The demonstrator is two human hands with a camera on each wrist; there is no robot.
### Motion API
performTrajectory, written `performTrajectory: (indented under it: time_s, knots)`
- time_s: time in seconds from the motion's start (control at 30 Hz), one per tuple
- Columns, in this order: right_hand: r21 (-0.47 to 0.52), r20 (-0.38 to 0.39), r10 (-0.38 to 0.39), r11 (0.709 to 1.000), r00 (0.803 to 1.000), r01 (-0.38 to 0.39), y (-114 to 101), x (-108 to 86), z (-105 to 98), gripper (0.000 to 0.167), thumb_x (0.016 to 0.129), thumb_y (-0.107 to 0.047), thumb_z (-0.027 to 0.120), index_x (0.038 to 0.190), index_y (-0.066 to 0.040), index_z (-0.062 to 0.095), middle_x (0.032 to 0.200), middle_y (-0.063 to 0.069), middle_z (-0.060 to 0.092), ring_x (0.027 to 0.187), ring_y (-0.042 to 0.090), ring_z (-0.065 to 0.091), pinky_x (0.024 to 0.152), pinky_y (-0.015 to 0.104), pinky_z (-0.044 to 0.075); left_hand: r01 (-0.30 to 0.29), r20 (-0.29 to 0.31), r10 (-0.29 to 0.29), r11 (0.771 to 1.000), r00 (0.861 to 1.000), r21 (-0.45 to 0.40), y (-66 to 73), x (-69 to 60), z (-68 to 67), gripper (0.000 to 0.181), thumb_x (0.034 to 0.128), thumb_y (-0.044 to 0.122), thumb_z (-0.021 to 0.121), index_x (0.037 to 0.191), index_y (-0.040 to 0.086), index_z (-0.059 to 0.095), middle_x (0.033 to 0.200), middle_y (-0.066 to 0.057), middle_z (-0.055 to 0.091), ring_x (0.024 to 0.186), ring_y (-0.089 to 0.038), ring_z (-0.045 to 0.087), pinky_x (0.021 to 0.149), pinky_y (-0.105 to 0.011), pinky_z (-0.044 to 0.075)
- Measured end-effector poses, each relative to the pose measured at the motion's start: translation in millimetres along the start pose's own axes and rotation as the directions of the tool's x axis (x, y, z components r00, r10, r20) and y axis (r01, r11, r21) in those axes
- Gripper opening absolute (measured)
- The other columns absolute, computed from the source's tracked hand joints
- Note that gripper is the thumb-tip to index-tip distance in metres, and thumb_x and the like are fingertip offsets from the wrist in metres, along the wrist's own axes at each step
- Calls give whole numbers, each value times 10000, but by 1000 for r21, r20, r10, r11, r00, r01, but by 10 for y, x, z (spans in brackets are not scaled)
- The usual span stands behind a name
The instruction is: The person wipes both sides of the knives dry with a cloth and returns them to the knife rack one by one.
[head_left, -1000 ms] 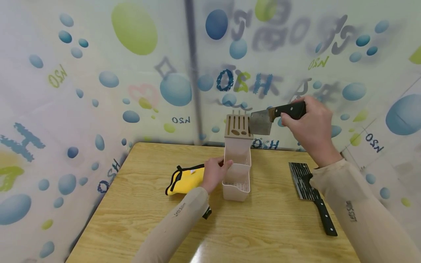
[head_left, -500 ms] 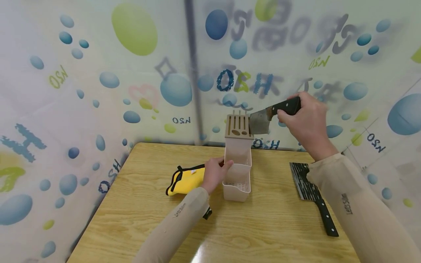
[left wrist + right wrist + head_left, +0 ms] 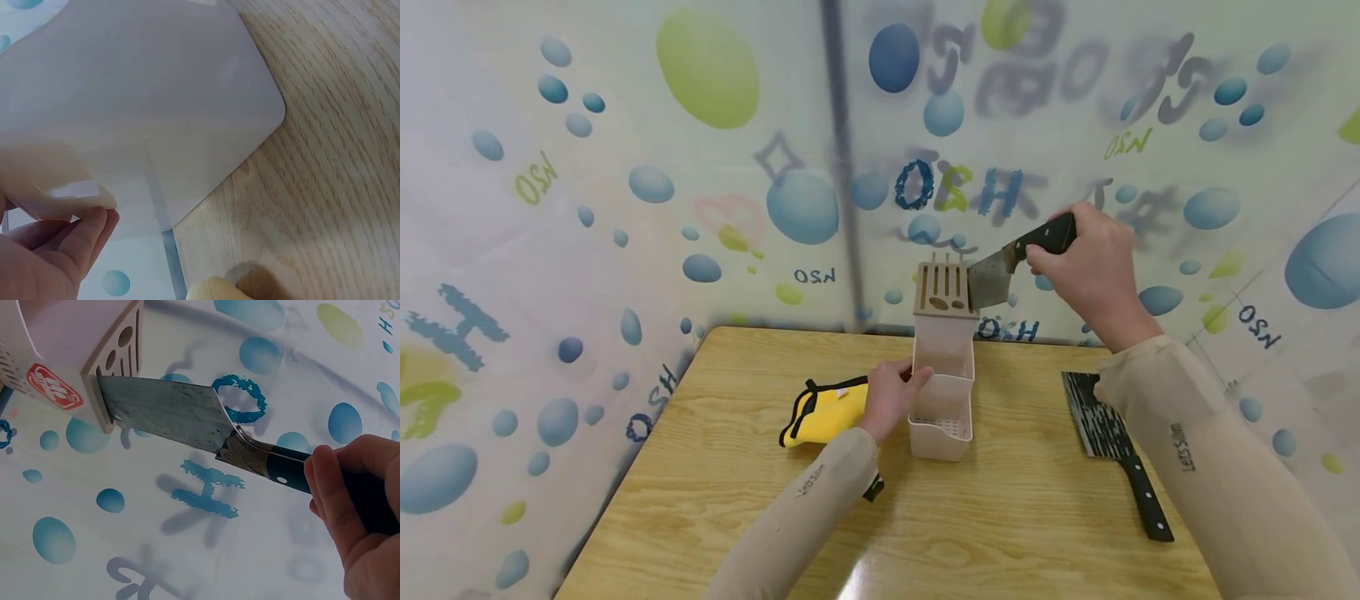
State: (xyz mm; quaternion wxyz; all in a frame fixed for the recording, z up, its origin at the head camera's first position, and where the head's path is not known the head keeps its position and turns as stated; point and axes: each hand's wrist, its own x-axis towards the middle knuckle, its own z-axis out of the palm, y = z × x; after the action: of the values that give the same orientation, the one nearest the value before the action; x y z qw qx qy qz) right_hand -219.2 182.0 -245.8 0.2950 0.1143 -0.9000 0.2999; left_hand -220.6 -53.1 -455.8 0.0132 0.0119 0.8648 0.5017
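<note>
A pale pink tiered holder (image 3: 942, 346) with a slotted brown top (image 3: 943, 289) stands on the table. My left hand (image 3: 891, 398) grips its left side at mid-height; in the left wrist view, the fingers of that hand (image 3: 62, 250) pinch the holder (image 3: 187, 119) near an edge. My right hand (image 3: 1093, 271) holds a knife by its black handle (image 3: 1051, 237), the blade (image 3: 990, 282) slanting down to the top's right edge. In the right wrist view the blade tip (image 3: 115, 400) is at the outermost slot; how deep it sits I cannot tell.
A yellow pouch with black trim (image 3: 831, 414) lies left of the holder, partly behind my left hand. A cleaver (image 3: 1097, 421) with a black handle lies on the table (image 3: 760, 350) at the right, near my right sleeve. A patterned sheet (image 3: 775, 100) hangs behind the table.
My right hand and the knife have moved left and slightly up, and the blade slopes more steeply down against the holder top. My left hand has kept its grip in place.
</note>
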Motion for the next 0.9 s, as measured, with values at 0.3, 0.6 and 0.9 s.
performTrajectory:
  time_s: [0.3,0.6,0.9]
  knots:
    - [9,64,16,1000,998,-17,-3,106,31,268,928,-83,676,1096,113,606,809,256,708,721,399,625,700,477,474,10,13,-10,1000,1000,-1,15,-17,-10,437,1021,328,672,1383,84,667,1242,-118,740,1026,-229,715,944,-426,610]
    - [-3,97,32,999,995,-32,-13,206,87,150,910,-71,660,950,50,581,712,169,675,662,366,590,559,374,421,-2,3,2,1000,1000,21,20,0,-7,415,1020,319,675,1365,89,685,1218,-99,751,1013,-199,725,919,-395,620]
    - [2,113,46,999,993,-47,-2,273,157,111,909,-60,644,902,18,563,694,137,647,626,318,577,569,364,430,-26,4,26,999,1000,26,11,-7,-13,395,1018,299,682,1338,68,702,1179,-106,762,979,-190,724,892,-382,629]
